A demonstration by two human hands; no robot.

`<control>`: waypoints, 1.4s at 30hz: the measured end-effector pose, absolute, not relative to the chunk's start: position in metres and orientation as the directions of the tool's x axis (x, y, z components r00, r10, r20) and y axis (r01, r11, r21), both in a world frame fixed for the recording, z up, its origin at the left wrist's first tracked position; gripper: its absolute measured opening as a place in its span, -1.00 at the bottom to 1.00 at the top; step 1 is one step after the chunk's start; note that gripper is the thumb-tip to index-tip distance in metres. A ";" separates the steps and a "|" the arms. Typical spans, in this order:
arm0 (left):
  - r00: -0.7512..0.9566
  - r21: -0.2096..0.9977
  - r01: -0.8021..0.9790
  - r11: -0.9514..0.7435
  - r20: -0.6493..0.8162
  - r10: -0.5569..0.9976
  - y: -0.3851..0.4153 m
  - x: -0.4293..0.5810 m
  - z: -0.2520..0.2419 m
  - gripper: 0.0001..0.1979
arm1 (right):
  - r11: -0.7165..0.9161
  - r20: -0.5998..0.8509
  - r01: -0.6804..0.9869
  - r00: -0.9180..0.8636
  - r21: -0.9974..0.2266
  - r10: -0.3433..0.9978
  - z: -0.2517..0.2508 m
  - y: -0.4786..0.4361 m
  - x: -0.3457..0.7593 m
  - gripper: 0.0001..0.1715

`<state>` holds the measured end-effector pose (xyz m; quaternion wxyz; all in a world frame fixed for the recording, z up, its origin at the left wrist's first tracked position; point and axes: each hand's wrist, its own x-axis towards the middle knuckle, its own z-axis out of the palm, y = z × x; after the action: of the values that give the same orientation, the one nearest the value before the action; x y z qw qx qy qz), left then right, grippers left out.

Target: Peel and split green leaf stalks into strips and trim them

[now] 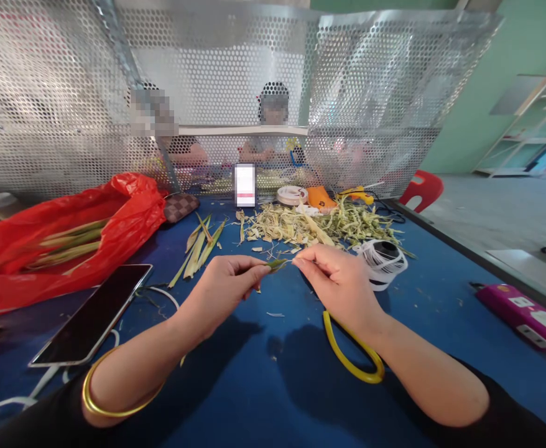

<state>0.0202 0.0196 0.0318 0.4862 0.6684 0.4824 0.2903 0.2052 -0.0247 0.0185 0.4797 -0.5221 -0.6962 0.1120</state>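
Note:
In the middle of the view my left hand (229,285) pinches a small green leaf piece (277,264) between thumb and fingers. My right hand (336,280) is closed in a pinch close to the leaf's thin tip; what it holds is too small to make out. A yellow curved tube (354,361) lies below my right hand, its upper end near the palm. Just right of that hand stands a spool of white strip (385,261). Several long leaf strips (198,249) lie beyond my left hand, and a pile of shredded plant pieces (282,225) lies ahead.
On the blue table (441,348), a red bag (133,205) with stalks and a large phone (96,317) are at left. A purple power strip (525,314) sits at right. Behind a perforated metal screen (226,74) are people. A tape roll (292,195) lies at the back.

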 end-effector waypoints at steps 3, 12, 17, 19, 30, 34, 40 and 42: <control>0.467 0.814 0.500 -0.295 0.033 0.884 0.016 0.019 0.032 -0.75 | 0.546 0.632 0.620 -0.102 -0.564 0.768 0.022 -0.029 0.204 -0.78; 0.748 0.677 0.478 -0.559 0.020 0.664 0.007 0.022 0.039 -0.82 | 0.483 0.547 0.618 -0.101 -0.620 0.831 0.017 -0.022 0.205 -0.78; 0.684 0.682 0.460 -0.569 0.137 0.717 0.008 0.019 0.043 -0.79 | 0.270 0.331 0.580 0.000 -0.769 0.944 0.002 -0.012 0.206 -0.77; 0.613 0.678 0.483 -0.553 0.189 0.767 0.009 0.018 0.043 -0.78 | 0.264 0.299 0.546 -0.025 -0.795 0.954 -0.003 -0.013 0.203 -0.75; 0.459 0.655 0.597 -0.464 0.196 0.867 0.015 0.018 0.035 -0.86 | 0.624 0.588 0.711 -0.365 -0.325 0.722 -0.001 -0.039 0.185 -0.71; 0.625 0.603 0.584 -0.543 0.093 0.775 0.011 0.020 0.033 -0.82 | 0.623 0.576 0.652 -0.333 -0.431 0.747 0.006 -0.035 0.194 -0.77; 0.719 0.718 0.484 -0.501 0.001 0.695 0.008 0.019 0.038 -0.87 | 0.420 0.397 0.501 -0.160 -0.756 0.904 0.009 -0.023 0.199 -0.79; 0.699 0.738 0.467 -0.487 0.030 0.715 0.008 0.019 0.040 -0.89 | 0.296 0.287 0.420 -0.085 -0.858 0.954 0.006 -0.018 0.198 -0.77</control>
<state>0.0186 0.0080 0.0398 0.3664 0.8456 0.3493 0.1693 0.1983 -0.0181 0.0058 0.4429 -0.5111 -0.6720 0.3017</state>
